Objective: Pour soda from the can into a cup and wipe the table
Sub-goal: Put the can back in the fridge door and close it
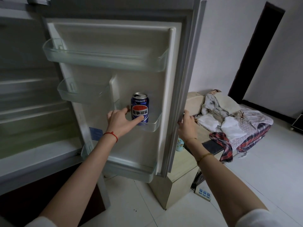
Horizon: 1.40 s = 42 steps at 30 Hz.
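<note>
Blue aluminium, glossy and cylindrical, the Pepsi can (139, 108) stood upright in a clear plastic door bin (155, 123) on the open fridge door (114, 79), its top already opened; the left hand (118, 121) reached to it, thumb laid against its lower front, fingers spread wide beside it and not yet closed round; the right hand (187, 124) gripped the door's grey outer edge, fingers curled over it; right of the door, rumpled cloths (229, 122) lay heaped on a low table (195, 100).

A dark-blue aluminium soda can (139, 108) bears a red, white and blue emblem; a crumpled cloth (224, 145) shows red-and-navy plaid.
</note>
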Available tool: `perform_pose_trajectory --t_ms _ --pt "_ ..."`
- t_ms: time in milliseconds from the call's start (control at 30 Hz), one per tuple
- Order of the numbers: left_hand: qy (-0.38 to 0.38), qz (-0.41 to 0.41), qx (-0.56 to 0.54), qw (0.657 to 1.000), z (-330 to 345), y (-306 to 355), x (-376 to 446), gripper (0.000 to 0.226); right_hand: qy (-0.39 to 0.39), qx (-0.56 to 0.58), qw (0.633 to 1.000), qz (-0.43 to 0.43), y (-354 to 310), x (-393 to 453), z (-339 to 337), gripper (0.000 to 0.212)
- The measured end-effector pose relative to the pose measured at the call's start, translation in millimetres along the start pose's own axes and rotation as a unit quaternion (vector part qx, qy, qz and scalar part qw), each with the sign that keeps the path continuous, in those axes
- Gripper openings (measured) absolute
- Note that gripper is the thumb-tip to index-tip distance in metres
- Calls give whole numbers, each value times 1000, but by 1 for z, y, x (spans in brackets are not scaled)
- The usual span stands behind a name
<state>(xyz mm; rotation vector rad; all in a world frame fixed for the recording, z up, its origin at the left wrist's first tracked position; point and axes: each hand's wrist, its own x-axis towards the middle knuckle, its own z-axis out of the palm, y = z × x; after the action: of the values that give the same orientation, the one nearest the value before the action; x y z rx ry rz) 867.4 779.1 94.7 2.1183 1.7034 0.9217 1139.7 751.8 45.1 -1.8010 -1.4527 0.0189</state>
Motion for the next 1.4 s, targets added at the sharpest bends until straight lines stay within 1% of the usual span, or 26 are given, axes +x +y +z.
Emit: perform_pose_trajectory --t_ms 33,100,167,233,267,300,367,433,567,667,767,967,1267,1400 --pt "24 7 -17 1000 -1 1 -7 100 1 4 1000 3 -1 -2 -1 37" --pt "86 27 -64 994 0 0 -25 89 3 7 1000 7 -3 -7 -3 35" --pt "164 55 -103 980 1 0 -47 70 5 8 1000 6 -5 -13 -5 34" --pt "242 87 -127 958 4 0 -71 51 6 9 1000 8 -9 -20 -7 36" --pt "263 93 -142 950 6 0 -83 43 7 9 1000 8 -10 -24 -8 37" --pt "267 93 -160 946 8 1 -95 38 8 9 1000 7 -12 -28 -9 38" --pt "249 77 -194 946 15 1 -116 36 8 8 1000 7 -15 -37 -11 38" --pt "221 60 -217 949 23 -1 -132 39 7 15 1000 5 -19 -46 -12 35" --pt "139 37 -245 959 30 -3 -160 57 9 38 999 8 -27 -68 -16 41" --pt "101 37 -256 961 29 -6 -175 65 21 48 999 -7 -34 -87 -17 41" --pt "97 27 -266 959 22 -11 -188 68 34 54 998 -24 -43 -106 -17 40" --pt "76 28 -257 963 -1 -35 -212 75 32 59 997 -28 -66 -150 -19 46" --pt "30 -1 -265 964 -47 -76 -260 80 64 33 992 -101 -119 -232 -11 55" --pt "26 -17 -267 963 -65 -100 -283 84 55 26 988 -145 -145 -269 -6 56"
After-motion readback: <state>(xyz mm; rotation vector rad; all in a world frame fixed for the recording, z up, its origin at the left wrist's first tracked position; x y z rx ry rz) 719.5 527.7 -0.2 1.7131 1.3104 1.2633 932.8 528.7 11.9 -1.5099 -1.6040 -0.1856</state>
